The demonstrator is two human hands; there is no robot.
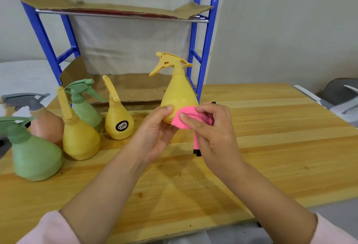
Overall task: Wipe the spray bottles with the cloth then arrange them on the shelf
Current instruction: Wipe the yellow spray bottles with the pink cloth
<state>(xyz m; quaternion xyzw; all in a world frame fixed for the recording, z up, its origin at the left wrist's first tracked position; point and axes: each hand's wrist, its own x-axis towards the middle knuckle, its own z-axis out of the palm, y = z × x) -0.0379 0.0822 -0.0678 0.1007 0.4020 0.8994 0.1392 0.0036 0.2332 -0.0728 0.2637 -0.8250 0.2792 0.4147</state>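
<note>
A yellow spray bottle was held up above the wooden worktop, just in front of the blue shelf. The left hand was wrapped around the bottle's round bottom. The right hand was closed on a pink cloth, which was pressed against the bottle's lower side. No label could be seen on this bottle.

To the left of the held bottle, five more bottles were stood on the worktop. A small yellow bottle was the nearest, and a round black sticker was stuck on its front. White marks were printed on the sticker, but they were too small to be read. Further left a taller yellow bottle was seen, and a pale green bottle was stood behind it. A pink bottle with a grey top and a big green bottle were placed furthest left, close to the worktop's left edge.

Brown cardboard was laid on the shelf's lower level behind the bottles, and another sheet was laid on the level above. Both levels were left open. To the right of the held bottle, a wide bare stretch of worktop was left, out to its right edge.
</note>
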